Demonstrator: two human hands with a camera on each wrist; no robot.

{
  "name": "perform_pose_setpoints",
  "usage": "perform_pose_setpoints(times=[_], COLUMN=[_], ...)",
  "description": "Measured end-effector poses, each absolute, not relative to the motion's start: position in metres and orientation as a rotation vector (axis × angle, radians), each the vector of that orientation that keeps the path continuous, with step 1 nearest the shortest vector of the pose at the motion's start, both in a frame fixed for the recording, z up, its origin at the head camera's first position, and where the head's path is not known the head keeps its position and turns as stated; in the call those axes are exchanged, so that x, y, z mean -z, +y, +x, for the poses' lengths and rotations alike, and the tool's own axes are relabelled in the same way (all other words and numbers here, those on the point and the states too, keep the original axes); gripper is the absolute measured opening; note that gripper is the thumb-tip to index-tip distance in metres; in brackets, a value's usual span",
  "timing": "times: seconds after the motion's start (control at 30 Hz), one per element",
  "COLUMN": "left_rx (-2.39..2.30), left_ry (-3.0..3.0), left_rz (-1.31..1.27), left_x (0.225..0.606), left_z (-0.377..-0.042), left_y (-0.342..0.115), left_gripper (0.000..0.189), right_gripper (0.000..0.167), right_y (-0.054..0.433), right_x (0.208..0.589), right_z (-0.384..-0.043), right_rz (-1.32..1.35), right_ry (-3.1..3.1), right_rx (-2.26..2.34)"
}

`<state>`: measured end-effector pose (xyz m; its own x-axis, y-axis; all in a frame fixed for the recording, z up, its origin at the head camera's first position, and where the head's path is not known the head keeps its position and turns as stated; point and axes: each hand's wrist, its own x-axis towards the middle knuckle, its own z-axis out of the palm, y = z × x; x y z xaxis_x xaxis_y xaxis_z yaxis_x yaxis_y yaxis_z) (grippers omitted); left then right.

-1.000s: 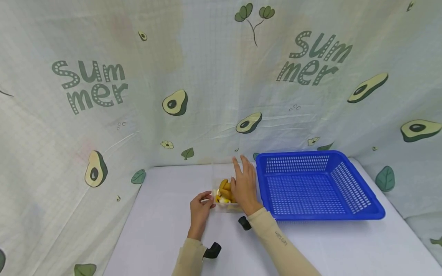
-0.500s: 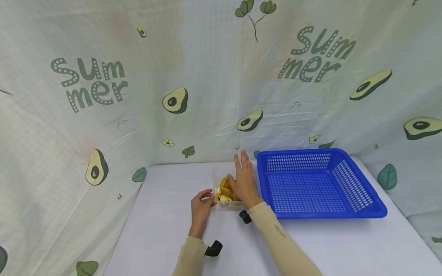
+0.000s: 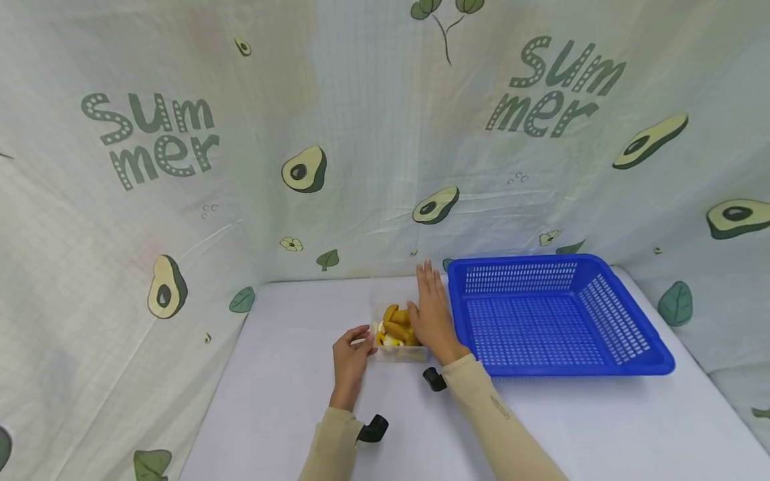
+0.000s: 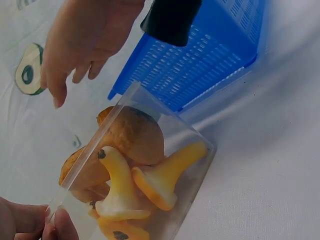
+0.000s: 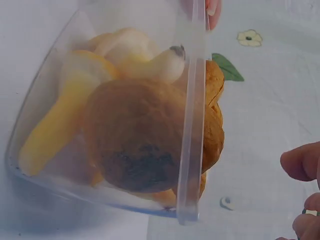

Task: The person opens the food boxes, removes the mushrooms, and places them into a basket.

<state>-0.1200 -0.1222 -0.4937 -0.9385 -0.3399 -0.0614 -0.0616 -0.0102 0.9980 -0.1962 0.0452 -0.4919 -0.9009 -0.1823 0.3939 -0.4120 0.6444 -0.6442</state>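
Observation:
A clear plastic container (image 3: 398, 352) (image 4: 192, 150) (image 5: 192, 125) stands on the white table left of the basket. It holds several yellow and brown mushrooms (image 3: 397, 327) (image 4: 134, 141) (image 5: 140, 140). My left hand (image 3: 351, 354) (image 4: 50, 227) pinches the container's left rim with curled fingertips. My right hand (image 3: 430, 314) (image 4: 82, 42) lies with straight fingers along the container's right side, between it and the blue basket (image 3: 577, 367) (image 4: 200, 65). In the right wrist view only the right fingertips (image 5: 301, 165) show, beside the rim.
The blue basket holds nothing that I can see and takes up the right half of the table (image 3: 289, 401). A curtain (image 3: 361, 167) printed with avocados closes off the back and both sides. Black wrist camera mounts (image 3: 373, 429) sit on both sleeves.
My right hand has slid from over the container to its right side, nearer the basket. The left hand stays at the left rim. The head view has shifted a little.

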Motion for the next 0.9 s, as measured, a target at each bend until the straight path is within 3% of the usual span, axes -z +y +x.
perform_pose_setpoints(times=[0.27, 0.47, 0.67, 0.9], left_rx=[2.020, 2.001, 1.981, 2.018], left_ry=[-2.035, -2.016, -2.049, -2.066], left_rz=[0.460, 0.491, 0.478, 0.446], left_x=[0.523, 0.532, 0.525, 0.502], left_z=[-0.135, -0.141, -0.139, -0.127], left_y=[-0.125, -0.126, -0.125, -0.122], left_gripper=[0.027, 0.027, 0.027, 0.028], right_gripper=[0.071, 0.047, 0.031, 0.026], right_y=[0.048, 0.044, 0.036, 0.026], right_x=[0.501, 0.511, 0.515, 0.512], right_z=[-0.168, -0.157, -0.160, -0.164], right_rz=[0.508, 0.555, 0.650, 0.635], right_ry=[-2.496, -2.402, -2.445, -2.550], right_rx=[-1.093, -1.052, -0.917, -0.759])
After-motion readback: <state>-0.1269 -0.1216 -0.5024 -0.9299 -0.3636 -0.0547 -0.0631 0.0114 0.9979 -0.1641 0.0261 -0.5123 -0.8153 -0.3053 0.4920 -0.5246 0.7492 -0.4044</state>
